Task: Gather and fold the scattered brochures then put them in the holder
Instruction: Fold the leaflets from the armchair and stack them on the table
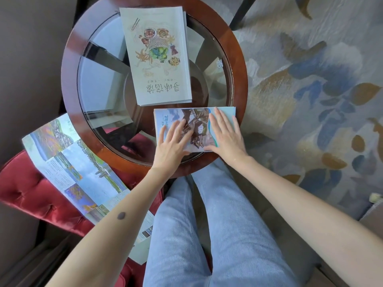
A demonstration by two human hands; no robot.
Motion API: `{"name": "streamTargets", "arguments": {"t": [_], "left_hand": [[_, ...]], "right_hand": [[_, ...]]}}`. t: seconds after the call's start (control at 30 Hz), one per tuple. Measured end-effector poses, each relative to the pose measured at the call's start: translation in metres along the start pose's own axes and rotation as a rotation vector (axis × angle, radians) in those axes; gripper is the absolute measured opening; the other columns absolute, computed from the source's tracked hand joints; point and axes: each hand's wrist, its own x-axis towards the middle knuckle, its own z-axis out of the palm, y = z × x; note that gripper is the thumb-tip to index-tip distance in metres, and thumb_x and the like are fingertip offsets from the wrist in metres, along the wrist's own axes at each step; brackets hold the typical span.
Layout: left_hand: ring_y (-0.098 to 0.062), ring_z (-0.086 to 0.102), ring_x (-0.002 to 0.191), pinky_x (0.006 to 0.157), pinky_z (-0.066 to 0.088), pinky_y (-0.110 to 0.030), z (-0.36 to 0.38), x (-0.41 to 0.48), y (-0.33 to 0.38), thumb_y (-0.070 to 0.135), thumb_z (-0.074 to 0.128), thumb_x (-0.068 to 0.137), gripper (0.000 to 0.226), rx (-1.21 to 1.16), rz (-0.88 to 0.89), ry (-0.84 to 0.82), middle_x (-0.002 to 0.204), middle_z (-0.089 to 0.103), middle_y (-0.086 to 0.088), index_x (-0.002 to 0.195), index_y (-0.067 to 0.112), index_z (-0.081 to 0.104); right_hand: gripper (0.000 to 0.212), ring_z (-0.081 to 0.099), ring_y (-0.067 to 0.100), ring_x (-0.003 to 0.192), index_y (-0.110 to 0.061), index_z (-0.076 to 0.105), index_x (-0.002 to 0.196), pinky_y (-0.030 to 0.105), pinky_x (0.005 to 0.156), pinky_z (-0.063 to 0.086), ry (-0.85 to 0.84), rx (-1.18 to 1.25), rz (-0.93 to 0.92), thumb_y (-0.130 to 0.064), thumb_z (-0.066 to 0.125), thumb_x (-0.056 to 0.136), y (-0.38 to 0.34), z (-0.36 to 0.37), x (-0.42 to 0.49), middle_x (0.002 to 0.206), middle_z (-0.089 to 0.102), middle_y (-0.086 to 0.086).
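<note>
A folded brochure with a blue cover and a building photo lies at the near edge of the round glass-topped table. My left hand and my right hand press flat on it, fingers spread, holding nothing. A larger pale green folded brochure with a food drawing lies farther back on the glass. An unfolded brochure with landscape photos lies spread over the red seat to the left. No holder is in view.
A red tufted seat stands at the lower left under the open brochure. My legs in blue jeans sit below the table. A patterned carpet covers the floor on the right.
</note>
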Motion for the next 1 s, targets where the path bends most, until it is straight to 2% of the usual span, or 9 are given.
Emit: {"name": "streamTargets", "arguments": {"t": [0.17, 0.33, 0.43, 0.5, 0.57, 0.67, 0.83, 0.9, 1.0], "left_hand": [[-0.032, 0.043, 0.131, 0.104, 0.037, -0.05, 0.002, -0.019, -0.028, 0.027, 0.076, 0.073, 0.053, -0.049, -0.089, 0.05, 0.143, 0.045, -0.014, 0.121, 0.016, 0.058], [-0.03, 0.054, 0.119, 0.099, 0.042, -0.046, 0.006, -0.038, -0.048, 0.019, 0.075, 0.073, 0.022, -0.066, -0.131, 0.13, 0.133, 0.054, -0.01, 0.087, 0.008, 0.063], [-0.03, 0.054, 0.119, 0.097, 0.042, -0.045, 0.007, -0.044, -0.05, 0.016, 0.072, 0.075, 0.018, -0.129, -0.16, 0.149, 0.129, 0.057, -0.01, 0.088, 0.008, 0.064], [-0.031, 0.053, 0.118, 0.096, 0.041, -0.044, 0.007, -0.048, -0.051, 0.013, 0.069, 0.078, 0.015, -0.201, -0.21, 0.158, 0.124, 0.059, -0.012, 0.091, 0.007, 0.065], [-0.03, 0.051, 0.119, 0.094, 0.039, -0.042, 0.007, -0.056, -0.053, 0.009, 0.063, 0.081, 0.011, -0.306, -0.274, 0.171, 0.124, 0.058, -0.011, 0.091, 0.006, 0.064], [-0.031, 0.053, 0.113, 0.087, 0.04, -0.04, 0.009, -0.07, -0.055, 0.006, 0.059, 0.083, 0.011, -0.4, -0.299, 0.235, 0.118, 0.06, -0.009, 0.093, 0.006, 0.063], [-0.031, 0.058, 0.1, 0.082, 0.044, -0.039, 0.029, -0.125, -0.063, 0.001, 0.053, 0.085, 0.02, -0.586, -0.457, 0.448, 0.108, 0.065, -0.01, 0.101, 0.004, 0.064], [-0.029, 0.057, 0.103, 0.087, 0.044, -0.038, 0.047, -0.155, -0.066, 0.002, 0.049, 0.087, 0.024, -0.681, -0.581, 0.482, 0.111, 0.064, -0.009, 0.106, 0.006, 0.062], [-0.024, 0.055, 0.108, 0.091, 0.037, -0.026, 0.083, -0.205, -0.07, 0.003, 0.046, 0.09, 0.025, -0.861, -0.832, 0.53, 0.112, 0.062, -0.008, 0.11, 0.007, 0.06]], "right_hand": [[0.109, 0.004, 0.02, 0.147, -0.01, 0.005, 0.149, 0.047, 0.117, 0.002, -0.032, -0.073, -0.048, -0.062, 0.063, 0.073, 0.014, -0.001, -0.001, 0.159, 0.003, 0.008], [0.106, 0.005, 0.021, 0.146, -0.011, 0.009, 0.149, 0.045, 0.117, -0.002, -0.028, -0.045, -0.038, -0.056, 0.067, 0.073, 0.013, -0.007, -0.003, 0.159, 0.005, 0.008], [0.097, 0.003, 0.025, 0.146, -0.009, 0.009, 0.148, 0.046, 0.117, -0.003, -0.019, -0.057, 0.019, -0.045, 0.066, 0.079, -0.002, -0.01, -0.003, 0.158, 0.004, 0.012], [0.081, 0.003, 0.027, 0.146, -0.01, 0.013, 0.148, 0.048, 0.117, -0.002, 0.007, -0.035, 0.062, -0.032, 0.06, 0.086, -0.019, -0.014, -0.003, 0.157, 0.006, 0.015], [0.064, 0.013, 0.027, 0.144, -0.012, 0.025, 0.144, 0.048, 0.117, 0.002, 0.055, 0.054, 0.077, -0.019, 0.054, 0.088, -0.044, -0.02, 0.0, 0.154, 0.017, 0.014], [0.045, 0.035, 0.024, 0.131, -0.013, 0.043, 0.134, 0.04, 0.114, 0.013, 0.074, 0.189, -0.003, -0.014, 0.047, 0.089, -0.087, -0.029, 0.007, 0.14, 0.041, 0.009], [0.039, 0.047, 0.03, 0.118, -0.013, 0.05, 0.128, 0.04, 0.101, 0.034, -0.087, 0.309, -0.217, -0.013, 0.044, 0.089, -0.183, -0.024, 0.004, 0.129, 0.052, 0.01], [0.036, 0.052, 0.031, 0.112, -0.012, 0.052, 0.124, 0.041, 0.095, 0.04, -0.154, 0.351, -0.252, -0.012, 0.045, 0.088, -0.212, -0.015, -0.005, 0.122, 0.056, 0.012], [0.037, 0.057, 0.03, 0.103, -0.011, 0.052, 0.124, 0.04, 0.088, 0.046, -0.301, 0.351, -0.297, -0.01, 0.044, 0.087, -0.246, 0.009, -0.022, 0.112, 0.061, 0.011]]}}
